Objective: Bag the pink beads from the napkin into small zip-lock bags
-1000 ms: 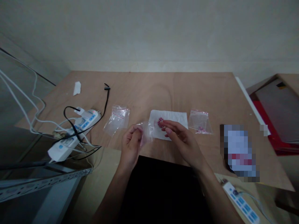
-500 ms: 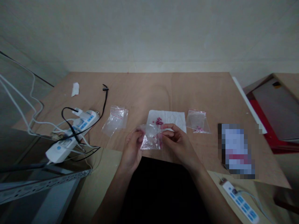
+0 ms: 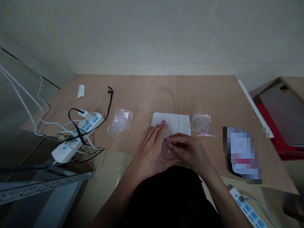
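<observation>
A small clear zip bag (image 3: 167,152) is between my hands at the table's front edge. My right hand (image 3: 188,148) pinches the bag's reddish upper edge between thumb and fingertips. Palm down on the bag's left side is my left hand (image 3: 150,152), its fingers stretched forward and its thumb reaching across below the bag; it partly covers the bag. Just beyond the fingertips, small pinkish-red pieces (image 3: 163,122) lie on a white paper sheet (image 3: 179,119). Another zip bag (image 3: 201,122), with similar pieces inside, rests to the right of the paper.
Clear zip bags (image 3: 121,120) lie left of the paper. Farther left, a white power strip (image 3: 93,122) carries tangled cords. A phone (image 3: 243,152) with a blurred-out screen is at right, above a second power strip (image 3: 248,207). A paper scrap (image 3: 81,91) sits at back left.
My left hand has let go of the bag's left side, turned palm down and moved right with its fingers extended. The bag has shifted slightly right, still in my right hand.
</observation>
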The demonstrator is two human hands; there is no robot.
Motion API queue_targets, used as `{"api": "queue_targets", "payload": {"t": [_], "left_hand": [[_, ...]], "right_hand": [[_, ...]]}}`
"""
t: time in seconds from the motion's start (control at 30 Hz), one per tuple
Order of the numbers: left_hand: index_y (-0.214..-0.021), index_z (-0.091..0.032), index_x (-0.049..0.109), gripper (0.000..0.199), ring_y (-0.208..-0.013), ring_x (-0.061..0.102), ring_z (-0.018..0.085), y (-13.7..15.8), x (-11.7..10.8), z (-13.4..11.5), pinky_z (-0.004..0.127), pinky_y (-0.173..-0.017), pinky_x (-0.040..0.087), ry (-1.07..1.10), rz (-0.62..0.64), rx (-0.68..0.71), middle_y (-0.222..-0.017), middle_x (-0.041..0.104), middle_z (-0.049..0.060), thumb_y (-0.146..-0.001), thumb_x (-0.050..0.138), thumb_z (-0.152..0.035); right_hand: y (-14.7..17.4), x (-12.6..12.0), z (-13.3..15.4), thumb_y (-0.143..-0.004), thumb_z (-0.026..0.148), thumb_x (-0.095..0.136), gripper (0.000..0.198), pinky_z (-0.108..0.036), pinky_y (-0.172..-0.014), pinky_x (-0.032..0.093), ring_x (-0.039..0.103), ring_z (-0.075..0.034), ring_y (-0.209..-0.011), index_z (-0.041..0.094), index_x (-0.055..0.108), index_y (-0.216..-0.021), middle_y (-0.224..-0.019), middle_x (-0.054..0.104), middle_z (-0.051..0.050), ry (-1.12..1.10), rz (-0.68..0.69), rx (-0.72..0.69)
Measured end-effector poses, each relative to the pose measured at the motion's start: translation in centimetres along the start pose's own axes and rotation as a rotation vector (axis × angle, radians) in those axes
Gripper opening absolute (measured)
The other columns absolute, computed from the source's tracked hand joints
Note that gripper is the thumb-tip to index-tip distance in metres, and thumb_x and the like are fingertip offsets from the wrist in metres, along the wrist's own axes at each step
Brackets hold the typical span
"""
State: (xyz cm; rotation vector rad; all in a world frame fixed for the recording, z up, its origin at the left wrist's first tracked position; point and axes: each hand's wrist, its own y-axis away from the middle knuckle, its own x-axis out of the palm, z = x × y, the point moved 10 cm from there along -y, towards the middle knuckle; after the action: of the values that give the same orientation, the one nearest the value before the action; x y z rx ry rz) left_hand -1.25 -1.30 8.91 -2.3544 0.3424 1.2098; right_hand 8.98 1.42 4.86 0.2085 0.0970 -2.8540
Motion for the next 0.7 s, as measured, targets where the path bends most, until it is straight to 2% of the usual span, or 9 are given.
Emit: {"api": "queue_targets", "payload": {"t": [0.07, 0.2, 0.3, 0.37, 0.43, 0.5, 0.6, 0.7], "left_hand": [[-0.133, -0.018, 0.037, 0.075, -0.121, 0.054, 0.031, -0.3, 0.9, -0.2, 0.051, -0.105, 0.044, 0.003, 0.015, -0.004, -0.127, 0.058, 0.015, -0.072, 0.077, -0.035], [-0.110, -0.019, 0.049, 0.045, -0.103, 0.061, 0.028, -0.2, 1.8, 0.3, 0.045, -0.091, 0.052, 0.014, 0.052, -0.037, -0.107, 0.064, 0.009, -0.070, 0.070, -0.016], [-0.099, -0.020, 0.050, 0.031, -0.090, 0.064, 0.024, 0.3, 1.4, 1.2, 0.039, -0.080, 0.055, 0.046, 0.028, -0.083, -0.094, 0.065, 0.006, -0.073, 0.068, -0.015], [-0.094, -0.021, 0.052, 0.024, -0.084, 0.065, 0.021, 0.7, 0.7, 2.4, 0.036, -0.075, 0.055, 0.081, -0.028, -0.150, -0.087, 0.065, 0.003, -0.078, 0.069, -0.023], [-0.087, -0.021, 0.054, 0.023, -0.077, 0.065, 0.019, 1.4, -0.2, 3.8, 0.034, -0.072, 0.054, 0.106, -0.092, -0.216, -0.080, 0.066, 0.002, -0.080, 0.071, -0.035], [-0.082, -0.021, 0.057, 0.026, -0.071, 0.065, 0.018, 2.0, -1.0, 5.0, 0.032, -0.070, 0.053, 0.132, -0.154, -0.272, -0.076, 0.067, 0.001, -0.078, 0.073, -0.041], [-0.080, -0.020, 0.061, 0.025, -0.065, 0.065, 0.015, 2.9, -2.0, 6.6, 0.029, -0.064, 0.052, 0.226, -0.240, -0.354, -0.073, 0.068, -0.001, -0.076, 0.076, -0.040], [-0.079, -0.020, 0.058, 0.032, -0.064, 0.062, 0.014, 3.5, -2.9, 7.5, 0.028, -0.063, 0.051, 0.291, -0.319, -0.400, -0.070, 0.064, -0.002, -0.068, 0.081, -0.039]], "right_hand": [[0.3, 0.8, 0.3, -0.077, 0.019, 0.067, 0.010, -0.026, -0.064, 0.051, 0.065, -0.015, -0.073, 0.020, 0.075, -0.083, -0.088, 0.070, -0.005, 0.081, 0.057, 0.016], [0.6, 1.8, 1.5, -0.071, 0.017, 0.078, 0.008, -0.025, -0.061, 0.048, 0.060, -0.013, -0.068, 0.018, 0.073, -0.076, -0.079, 0.063, -0.002, 0.302, 0.124, -0.011], [0.1, 1.9, 2.1, -0.079, 0.020, 0.074, 0.006, -0.024, -0.060, 0.049, 0.059, -0.012, -0.068, 0.021, 0.074, -0.085, -0.082, 0.063, -0.001, 0.303, 0.154, -0.098], [-0.8, 0.8, 1.7, -0.086, 0.020, 0.066, 0.010, -0.024, -0.062, 0.051, 0.062, -0.013, -0.071, 0.021, 0.073, -0.093, -0.087, 0.065, -0.003, 0.289, 0.097, -0.154], [-1.9, -0.6, 0.7, -0.088, 0.015, 0.061, 0.014, -0.027, -0.066, 0.053, 0.063, -0.014, -0.073, 0.019, 0.072, -0.098, -0.092, 0.067, -0.005, 0.383, -0.005, -0.178], [-3.2, -0.9, -0.2, -0.088, 0.013, 0.060, 0.018, -0.029, -0.069, 0.054, 0.064, -0.015, -0.077, 0.017, 0.071, -0.102, -0.098, 0.068, -0.008, 0.581, -0.047, -0.200], [-4.9, 1.1, -1.0, -0.091, 0.014, 0.058, 0.020, -0.032, -0.080, 0.054, 0.064, -0.019, -0.092, 0.015, 0.071, -0.106, -0.103, 0.069, -0.011, 0.803, 0.026, -0.259], [-6.3, 3.6, -1.2, -0.089, 0.016, 0.062, 0.019, -0.038, -0.085, 0.050, 0.061, -0.024, -0.099, 0.014, 0.073, -0.104, -0.103, 0.069, -0.013, 0.896, 0.097, -0.287]]}}
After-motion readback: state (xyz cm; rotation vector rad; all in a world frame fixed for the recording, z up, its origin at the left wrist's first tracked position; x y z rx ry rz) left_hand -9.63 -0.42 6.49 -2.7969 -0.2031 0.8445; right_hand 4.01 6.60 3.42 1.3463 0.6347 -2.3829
